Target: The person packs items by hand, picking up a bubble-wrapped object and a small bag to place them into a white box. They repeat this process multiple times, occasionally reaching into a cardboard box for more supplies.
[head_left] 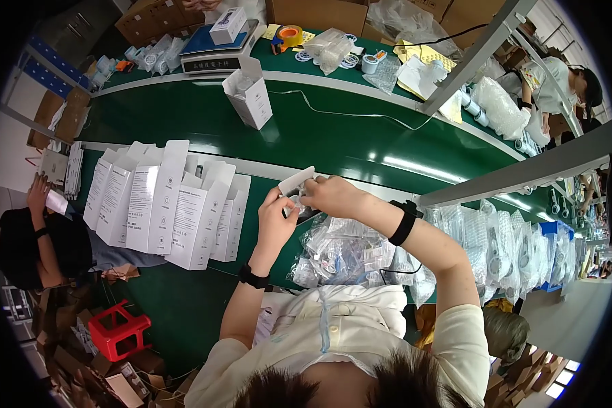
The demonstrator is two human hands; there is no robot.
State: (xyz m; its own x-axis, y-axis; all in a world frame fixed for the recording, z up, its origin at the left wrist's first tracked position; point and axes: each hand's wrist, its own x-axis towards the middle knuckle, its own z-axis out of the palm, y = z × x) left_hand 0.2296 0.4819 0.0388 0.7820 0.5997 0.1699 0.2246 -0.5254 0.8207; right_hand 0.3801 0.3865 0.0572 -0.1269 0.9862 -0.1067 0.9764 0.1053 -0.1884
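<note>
A white carton [296,179] with its flap raised is between my hands at the inner edge of the green bench. My left hand [272,219] is closed around its near left side, thumb bent over the opening. At the opening on the right, the fingers of my right hand [332,196] are curled in. Something greyish and partly clear shows between the fingertips, too covered to name. Just right of the carton lies a pile of clear plastic bags [347,248] with small parts and cables inside. Open-topped white cartons [146,204] stand in rows to the left.
Another open white carton [251,102] stands on the green belt [333,129] ahead. Bubble-wrapped items [486,241] line the right side, near a metal post [517,166]. A scale [217,54] and tape dispenser [287,37] sit across the belt. A red stool [119,330] stands lower left; co-workers sit left and far right.
</note>
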